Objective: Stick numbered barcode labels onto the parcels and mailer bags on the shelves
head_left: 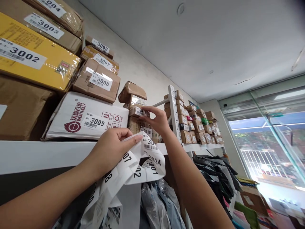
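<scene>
My left hand (114, 151) is closed on a long curling strip of white number labels (128, 159), pinched between thumb and fingers just in front of the shelf edge. The strip loops to the right and hangs down below the hand. Farther up, my right hand (158, 121) has its thumb and fingers closed at the right end of a white 3012 label (141, 111). That label lies on the front of a small cardboard box (132, 112) in a short stack. Beneath it a box with a 3010 label (146, 130) is partly hidden.
The white shelf (47, 156) bears stacked, labelled parcels, among them a white 3005 box (95, 116) and a yellow 3002 box (35, 51). A metal upright (174, 114) stands right of my hand. Plastic-wrapped bags (154, 203) hang or lie below. Farther right are more parcels (200, 127).
</scene>
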`<act>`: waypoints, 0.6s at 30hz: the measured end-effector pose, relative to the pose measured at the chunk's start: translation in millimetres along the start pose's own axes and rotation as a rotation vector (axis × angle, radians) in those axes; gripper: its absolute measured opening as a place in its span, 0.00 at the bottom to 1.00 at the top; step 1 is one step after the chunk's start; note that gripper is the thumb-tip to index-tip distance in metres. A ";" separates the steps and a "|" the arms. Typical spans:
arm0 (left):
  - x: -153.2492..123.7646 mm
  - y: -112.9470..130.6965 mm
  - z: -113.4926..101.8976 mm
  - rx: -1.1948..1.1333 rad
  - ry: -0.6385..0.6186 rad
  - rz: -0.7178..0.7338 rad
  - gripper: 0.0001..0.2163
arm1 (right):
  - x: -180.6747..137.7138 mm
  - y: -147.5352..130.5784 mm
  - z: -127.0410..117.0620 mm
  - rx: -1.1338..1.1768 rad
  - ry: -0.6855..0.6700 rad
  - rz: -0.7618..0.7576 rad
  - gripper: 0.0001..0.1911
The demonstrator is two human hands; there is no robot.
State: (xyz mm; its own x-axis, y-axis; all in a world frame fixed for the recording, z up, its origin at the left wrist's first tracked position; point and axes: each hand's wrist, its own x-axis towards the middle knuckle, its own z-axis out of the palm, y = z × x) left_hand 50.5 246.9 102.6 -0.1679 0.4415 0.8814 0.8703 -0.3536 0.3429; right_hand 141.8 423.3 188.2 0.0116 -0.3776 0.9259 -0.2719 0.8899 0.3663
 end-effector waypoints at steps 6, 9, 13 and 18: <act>-6.0 -2.0 -3.4 0.018 0.092 0.115 0.19 | -38.9 -61.5 -25.3 0.457 -0.169 0.406 0.16; -8.7 -4.7 -1.6 0.061 0.116 0.170 0.18 | -58.4 -84.1 -25.2 0.630 -0.306 0.586 0.13; -9.1 -3.3 -2.9 0.243 -0.017 0.069 0.19 | -67.2 -86.7 -17.6 0.732 -0.172 0.701 0.15; -11.7 10.8 -7.9 0.354 -0.067 -0.035 0.38 | -67.2 -79.1 -18.3 0.686 0.090 0.755 0.15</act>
State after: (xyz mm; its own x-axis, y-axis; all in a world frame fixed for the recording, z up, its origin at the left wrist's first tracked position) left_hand 58.1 231.4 98.6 -0.1798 0.5054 0.8439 0.9729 -0.0352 0.2283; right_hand 180.2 383.0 98.7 -0.3268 0.2664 0.9068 -0.7297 0.5386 -0.4213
